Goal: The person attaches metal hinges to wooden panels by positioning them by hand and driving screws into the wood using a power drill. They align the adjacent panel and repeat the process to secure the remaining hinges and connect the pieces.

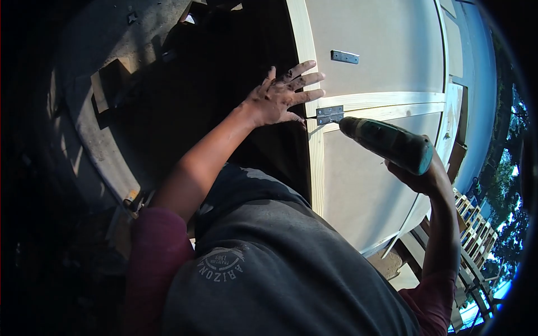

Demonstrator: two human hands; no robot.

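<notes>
My right hand [414, 175] is wrapped round the grip of a dark green cordless drill [386, 143]. The drill's nose points at a metal hinge [330, 115] on the pale wooden frame, and its bit meets the hinge's lower leaf. Several screw heads or holes show on the hinge. My left hand [286, 92] lies with fingers spread over the edge of the wooden frame [302, 33], just left of the hinge. Farther up, a second closed hinge [344, 57] rests on the light brown panel [381, 33].
Light panels [370, 190] set in wooden strips spread out before me. Deep shadow lies left of the frame edge. A wooden block [112, 84] sits on the concrete floor at left. Stacked wooden pallets [475, 224] stand at the right.
</notes>
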